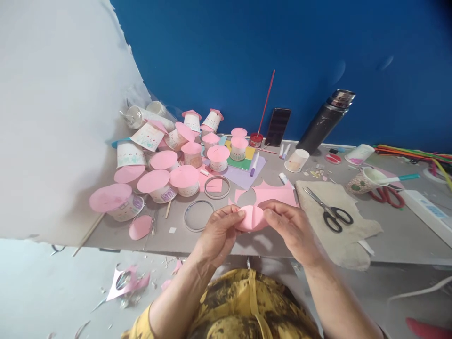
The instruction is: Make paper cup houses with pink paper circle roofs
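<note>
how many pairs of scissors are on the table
2: a black-handled pair on the beige cloth, a red-handled pair farther right beside the decorated cup. Others may be hidden.

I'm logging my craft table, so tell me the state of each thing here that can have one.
pink paper circle: curled, pinched between left hand and right hand
black scissors: shut, lying on the cloth
phone: screen dark, propped upright
flask: lid on
paper cups: upside down, pink discs on top
red pot: open, stick standing in it
</note>
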A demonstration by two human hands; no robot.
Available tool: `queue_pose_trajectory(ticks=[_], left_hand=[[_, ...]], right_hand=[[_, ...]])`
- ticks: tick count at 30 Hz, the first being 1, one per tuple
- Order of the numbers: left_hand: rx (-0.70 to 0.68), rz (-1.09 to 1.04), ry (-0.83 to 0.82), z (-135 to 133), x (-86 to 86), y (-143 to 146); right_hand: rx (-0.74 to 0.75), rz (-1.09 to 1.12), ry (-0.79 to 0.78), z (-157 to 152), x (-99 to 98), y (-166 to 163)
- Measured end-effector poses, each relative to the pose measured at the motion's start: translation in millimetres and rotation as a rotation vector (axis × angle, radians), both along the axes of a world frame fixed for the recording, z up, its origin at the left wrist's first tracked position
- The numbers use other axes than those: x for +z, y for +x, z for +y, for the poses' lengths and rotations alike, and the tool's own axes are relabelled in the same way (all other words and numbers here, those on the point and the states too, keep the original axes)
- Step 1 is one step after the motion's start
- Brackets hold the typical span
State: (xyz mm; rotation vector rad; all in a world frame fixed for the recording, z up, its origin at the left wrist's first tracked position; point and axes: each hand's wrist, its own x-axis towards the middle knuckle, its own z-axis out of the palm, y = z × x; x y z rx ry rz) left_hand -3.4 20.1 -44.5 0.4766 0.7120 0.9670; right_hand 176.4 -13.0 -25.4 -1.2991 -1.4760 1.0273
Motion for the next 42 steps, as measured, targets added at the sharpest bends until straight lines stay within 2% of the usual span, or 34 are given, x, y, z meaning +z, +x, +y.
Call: queue_pose_trajectory(ticks=[3,12,18,32,36,39,42], left_hand=[[0.003,-0.016,0.005,-0.9,-0.1,2.9],[-0.064,-0.051,-0.009,-5.1,-1.9,8.7],[-0.018,0.082,0.129,-12.0,3.3,10.3],[-0.089,0.029,0.134,-16.8,2.8,4.1],[-0.112,0.029,0.105,-15.0,-0.7,-0.3],[-0.064,0.044,0.067,-12.6,-0.9,-4.5],[-0.018,0.102,-0.005,-7.4,-0.2,-9.7]], right_hand=[[0.028,0.036,0.01,0.4,-1.0,-4.9],[-0.013,0.028,-0.013,-1.8,2.6,-5.1],[-0.008,-0.001,-0.051,-2.8,4.8,-7.1],[-0.028,-0.017,0.114,-10.8,7.5,-15.1],[-0.011,-0.015,0.091,-11.8,9.7,-18.2],[-0.026,-0.021,0.038,-9.4,8.5,-5.2],[-0.167,-0.064,0.019,-6.9,4.1,31.8]])
